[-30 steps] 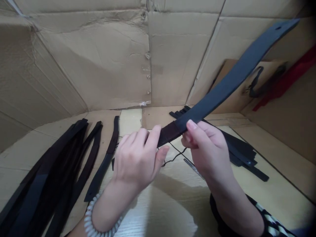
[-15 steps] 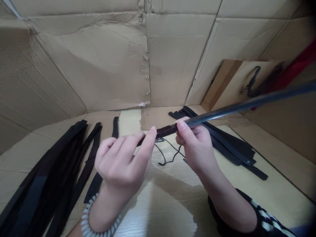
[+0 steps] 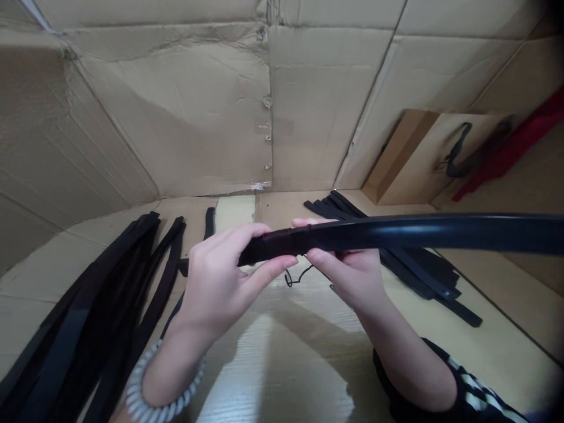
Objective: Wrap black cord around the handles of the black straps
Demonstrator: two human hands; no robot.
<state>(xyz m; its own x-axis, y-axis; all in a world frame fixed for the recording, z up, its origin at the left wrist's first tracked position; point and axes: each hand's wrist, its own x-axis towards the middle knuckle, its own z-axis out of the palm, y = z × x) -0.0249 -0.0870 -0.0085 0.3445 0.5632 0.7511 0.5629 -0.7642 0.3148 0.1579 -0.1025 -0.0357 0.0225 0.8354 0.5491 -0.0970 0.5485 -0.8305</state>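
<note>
A long, glossy black strip (image 3: 423, 232) lies level across both my hands and runs out past the right edge. A band of dark wrapping (image 3: 288, 239) circles it between my hands. My left hand (image 3: 224, 279) is closed around its left end, thumb below and fingers over the top. My right hand (image 3: 350, 273) grips it just right of the wrapping, thumb along the near edge and most fingers hidden behind. Below the strip a thin black cord (image 3: 299, 281) shows in a loose loop. Its ends are hard to trace.
Many black strips (image 3: 101, 294) lie in a pile on the left of the pale table (image 3: 282, 358). Another bundle of black strips (image 3: 423, 276) is at the right. Cardboard walls (image 3: 198, 111) enclose the table, and a brown paper bag (image 3: 409, 158) leans at the back right.
The strip has turned from slanting up to the right to nearly level, its broad face now showing. My left hand has rolled over, its thumb now under the wrapping.
</note>
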